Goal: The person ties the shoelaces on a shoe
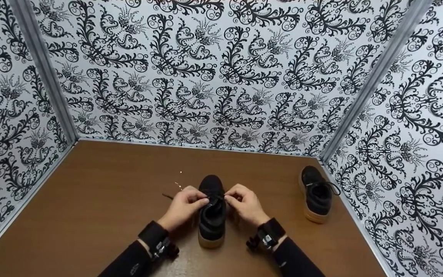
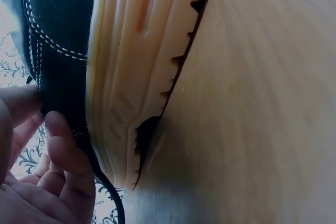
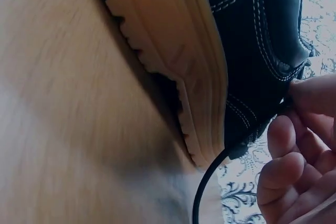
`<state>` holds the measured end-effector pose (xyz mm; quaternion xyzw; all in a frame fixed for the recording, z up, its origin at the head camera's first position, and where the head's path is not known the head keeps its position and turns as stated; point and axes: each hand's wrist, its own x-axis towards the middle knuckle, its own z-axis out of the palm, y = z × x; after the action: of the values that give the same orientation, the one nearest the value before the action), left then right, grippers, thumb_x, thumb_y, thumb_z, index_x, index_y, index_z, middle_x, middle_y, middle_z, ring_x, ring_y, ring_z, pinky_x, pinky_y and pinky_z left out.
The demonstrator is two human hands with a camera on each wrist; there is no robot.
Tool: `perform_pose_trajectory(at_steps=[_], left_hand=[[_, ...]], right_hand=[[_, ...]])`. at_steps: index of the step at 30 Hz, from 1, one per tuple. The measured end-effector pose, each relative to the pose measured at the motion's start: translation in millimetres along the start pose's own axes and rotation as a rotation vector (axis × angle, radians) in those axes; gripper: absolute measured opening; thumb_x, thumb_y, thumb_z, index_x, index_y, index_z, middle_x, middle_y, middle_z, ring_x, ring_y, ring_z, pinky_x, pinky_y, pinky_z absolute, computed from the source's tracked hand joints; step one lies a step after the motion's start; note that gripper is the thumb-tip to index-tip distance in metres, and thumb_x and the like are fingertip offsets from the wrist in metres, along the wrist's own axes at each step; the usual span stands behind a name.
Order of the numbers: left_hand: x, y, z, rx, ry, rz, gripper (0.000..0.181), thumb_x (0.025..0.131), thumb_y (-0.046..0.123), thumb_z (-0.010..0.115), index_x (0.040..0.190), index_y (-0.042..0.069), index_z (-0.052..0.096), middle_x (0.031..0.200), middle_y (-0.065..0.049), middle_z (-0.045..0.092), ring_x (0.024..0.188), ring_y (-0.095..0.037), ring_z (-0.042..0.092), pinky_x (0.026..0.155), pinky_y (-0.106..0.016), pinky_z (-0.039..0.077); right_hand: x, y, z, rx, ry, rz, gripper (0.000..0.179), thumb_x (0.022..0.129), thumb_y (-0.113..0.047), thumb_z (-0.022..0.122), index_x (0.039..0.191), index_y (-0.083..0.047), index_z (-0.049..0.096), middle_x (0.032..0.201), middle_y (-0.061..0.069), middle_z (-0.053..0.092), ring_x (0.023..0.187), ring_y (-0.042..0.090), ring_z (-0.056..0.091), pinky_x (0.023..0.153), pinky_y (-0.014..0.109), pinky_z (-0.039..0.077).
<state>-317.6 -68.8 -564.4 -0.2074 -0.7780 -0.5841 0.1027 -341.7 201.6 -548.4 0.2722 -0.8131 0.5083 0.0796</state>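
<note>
A black shoe with a tan gum sole stands on the table, toe pointing away. My left hand is at the left side of its lacing, thumb and forefinger pinching a black lace; the loose end sticks out to the left. On the other side, my right hand pinches the opposite lace, which trails down beside the sole in the right wrist view. The fingers partly hide the lacing, so the form of any knot there cannot be told.
A second black shoe with a tan sole stands at the right edge of the brown table, its lace looping over the side. Patterned black-and-white panels rise behind and on both sides.
</note>
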Motion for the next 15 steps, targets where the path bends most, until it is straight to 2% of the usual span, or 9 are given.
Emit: perform_pose_trajectory(at_steps=[3, 9, 12, 15], left_hand=[[-2.1, 0.0, -1.2, -0.014, 0.010, -0.011, 0.007, 0.100, 0.022, 0.084, 0.103, 0.016, 0.086, 0.104, -0.004, 0.076, 0.097, -0.008, 0.066, 0.090, -0.021, 0.053], [-5.8, -3.3, -7.5, -0.061, 0.004, -0.027, 0.008, 0.102, 0.018, 0.081, 0.104, 0.011, 0.084, 0.102, -0.009, 0.079, 0.091, -0.002, 0.067, 0.085, -0.019, 0.053], [-6.1, -5.4, -12.1, -0.075, -0.030, -0.046, 0.008, 0.102, 0.018, 0.081, 0.103, 0.010, 0.084, 0.100, -0.010, 0.079, 0.087, -0.002, 0.066, 0.082, -0.019, 0.053], [-5.8, -6.6, -17.9, -0.092, -0.081, -0.036, 0.009, 0.101, 0.018, 0.081, 0.101, 0.009, 0.083, 0.099, -0.012, 0.077, 0.086, -0.004, 0.065, 0.080, -0.020, 0.053]], right_hand=[[-2.1, -2, -2, -0.004, -0.025, 0.003, 0.008, 0.108, -0.017, 0.072, 0.105, -0.011, 0.078, 0.097, 0.012, 0.072, 0.079, 0.008, 0.060, 0.072, 0.021, 0.050], [-4.6, 6, -11, 0.022, -0.069, 0.084, 0.023, 0.114, -0.016, 0.062, 0.114, 0.005, 0.070, 0.095, 0.026, 0.069, 0.070, 0.005, 0.054, 0.068, 0.021, 0.046], [-6.1, 12, -16, 0.033, -0.070, 0.104, 0.023, 0.113, -0.015, 0.062, 0.113, 0.008, 0.068, 0.095, 0.027, 0.069, 0.069, 0.005, 0.054, 0.067, 0.020, 0.046], [-7.8, 17, -19, 0.051, -0.089, 0.115, 0.023, 0.114, -0.014, 0.061, 0.113, 0.008, 0.068, 0.095, 0.029, 0.069, 0.069, 0.004, 0.055, 0.066, 0.020, 0.046]])
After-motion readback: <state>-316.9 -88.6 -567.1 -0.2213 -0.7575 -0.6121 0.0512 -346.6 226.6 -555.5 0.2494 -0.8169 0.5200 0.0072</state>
